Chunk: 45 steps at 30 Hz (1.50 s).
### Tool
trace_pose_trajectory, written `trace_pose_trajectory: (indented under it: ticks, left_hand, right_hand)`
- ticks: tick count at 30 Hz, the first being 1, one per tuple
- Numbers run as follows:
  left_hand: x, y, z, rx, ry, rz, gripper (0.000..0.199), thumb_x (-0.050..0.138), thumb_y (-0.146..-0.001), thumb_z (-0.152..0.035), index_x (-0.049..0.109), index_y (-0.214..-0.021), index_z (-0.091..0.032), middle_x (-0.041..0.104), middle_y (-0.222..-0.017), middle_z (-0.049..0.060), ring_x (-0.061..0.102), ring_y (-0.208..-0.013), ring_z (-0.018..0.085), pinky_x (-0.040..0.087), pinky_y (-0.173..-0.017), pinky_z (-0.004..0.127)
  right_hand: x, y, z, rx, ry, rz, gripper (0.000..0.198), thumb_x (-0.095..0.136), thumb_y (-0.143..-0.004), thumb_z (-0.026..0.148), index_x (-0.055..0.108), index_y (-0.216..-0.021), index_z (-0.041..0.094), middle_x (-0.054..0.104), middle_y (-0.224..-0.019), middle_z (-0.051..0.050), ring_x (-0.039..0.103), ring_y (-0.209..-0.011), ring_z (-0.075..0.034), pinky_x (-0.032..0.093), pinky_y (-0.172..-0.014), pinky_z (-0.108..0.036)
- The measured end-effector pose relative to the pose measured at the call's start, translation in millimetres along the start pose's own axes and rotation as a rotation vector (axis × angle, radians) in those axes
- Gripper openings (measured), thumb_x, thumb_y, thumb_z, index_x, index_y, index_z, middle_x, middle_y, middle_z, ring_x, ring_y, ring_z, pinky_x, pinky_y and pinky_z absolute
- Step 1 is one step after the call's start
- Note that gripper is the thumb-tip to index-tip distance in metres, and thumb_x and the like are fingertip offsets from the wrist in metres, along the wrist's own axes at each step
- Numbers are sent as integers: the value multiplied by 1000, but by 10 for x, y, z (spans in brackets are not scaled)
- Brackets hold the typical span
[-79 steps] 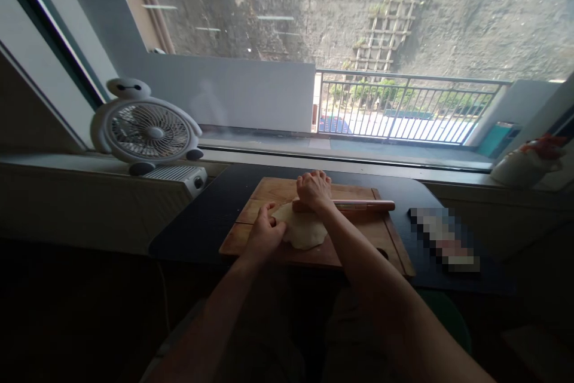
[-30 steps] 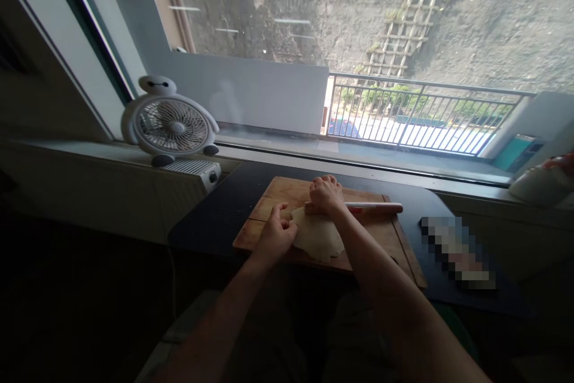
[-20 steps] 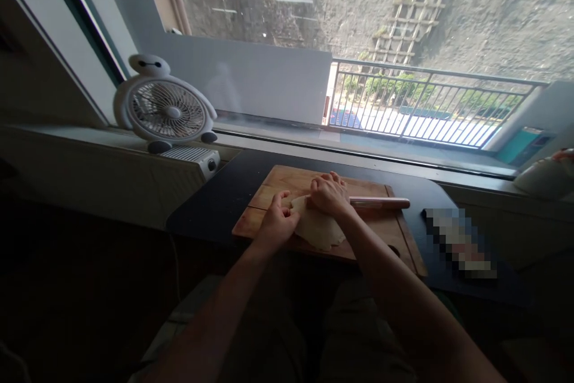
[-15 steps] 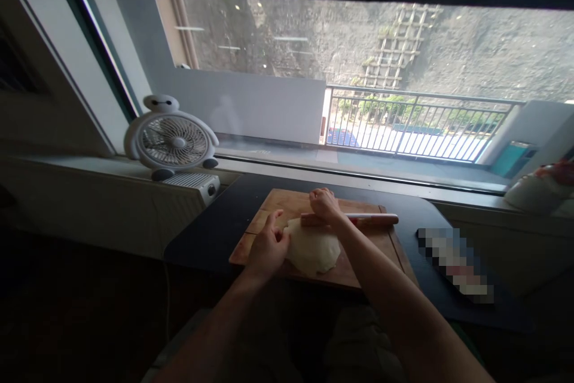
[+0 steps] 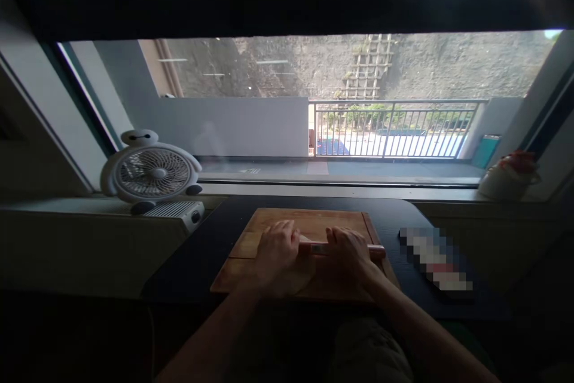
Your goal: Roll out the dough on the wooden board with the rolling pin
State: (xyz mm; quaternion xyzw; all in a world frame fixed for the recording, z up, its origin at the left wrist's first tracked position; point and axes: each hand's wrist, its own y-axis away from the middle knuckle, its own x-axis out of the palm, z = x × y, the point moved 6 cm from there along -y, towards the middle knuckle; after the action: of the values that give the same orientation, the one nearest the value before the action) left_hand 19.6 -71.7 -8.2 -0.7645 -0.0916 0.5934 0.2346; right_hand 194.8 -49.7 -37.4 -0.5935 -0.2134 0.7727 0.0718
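A wooden rolling pin (image 5: 319, 248) lies crosswise over the cutting board (image 5: 244, 245), gripped by both of my hands. My left hand (image 5: 277, 250) is wrapped over its left end, and my right hand (image 5: 350, 245) closes round it further right. The pin's right tip sticks out past my right hand. Pale dough (image 5: 305, 275) is under and in front of the pin, partly hidden by my left hand and in shadow. A small edge of it shows beyond the pin.
The board rests on a dark table (image 5: 192, 257). On the table's right lies a blurred-out flat object (image 5: 437, 263). A white fan (image 5: 155, 174) stands at the left by the window. At the right, a pale pot (image 5: 506, 177) sits on the sill.
My left hand has left the dough's edge and taken hold of the pin's left end. My right hand has shifted right along the pin. The view has tipped up.
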Motion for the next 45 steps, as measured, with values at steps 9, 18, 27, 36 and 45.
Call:
trace_pose_trajectory:
  ticks: [9, 18, 27, 36, 45]
  left_hand:
    - [277, -266, 236, -31, -182, 131, 44, 27, -91, -35, 55, -119, -17, 53, -129, 9, 39, -126, 23, 25, -105, 45]
    - [6, 470, 65, 141, -184, 56, 48, 26, -92, -35, 42, -132, -15, 41, -139, 8, 29, -133, 21, 16, -111, 44]
    - [187, -216, 130, 36, -191, 115, 43, 28, -91, -36, 59, -113, -15, 59, -121, 9, 39, -127, 23, 25, -106, 46]
    - [66, 432, 9, 108, -187, 20, 51, 25, -92, -36, 43, -130, -9, 43, -137, 12, 30, -132, 22, 15, -111, 45]
    - [258, -246, 160, -3, -174, 118, 47, 28, -90, -37, 53, -123, -15, 52, -130, 10, 37, -128, 23, 20, -108, 46]
  right_hand:
    - [28, -313, 131, 9, -1, 24, 40, 27, -94, 36, 62, -86, 19, 62, -97, -8, 51, -93, -20, 34, -83, -32]
    - [-109, 413, 201, -230, -92, 19, 37, 29, -94, 38, 47, -124, 26, 49, -127, -2, 33, -123, -20, 19, -102, -36]
    - [24, -145, 205, -90, -21, 56, 40, 24, -95, 38, 61, -96, 24, 59, -110, -6, 43, -112, -22, 30, -94, -40]
    - [-61, 446, 144, -234, -55, 46, 41, 28, -94, 37, 39, -132, 25, 40, -138, -3, 26, -130, -19, 15, -106, -39]
    - [52, -190, 237, -70, 5, 96, 40, 23, -95, 39, 58, -106, 22, 53, -123, -7, 36, -123, -22, 28, -98, -39]
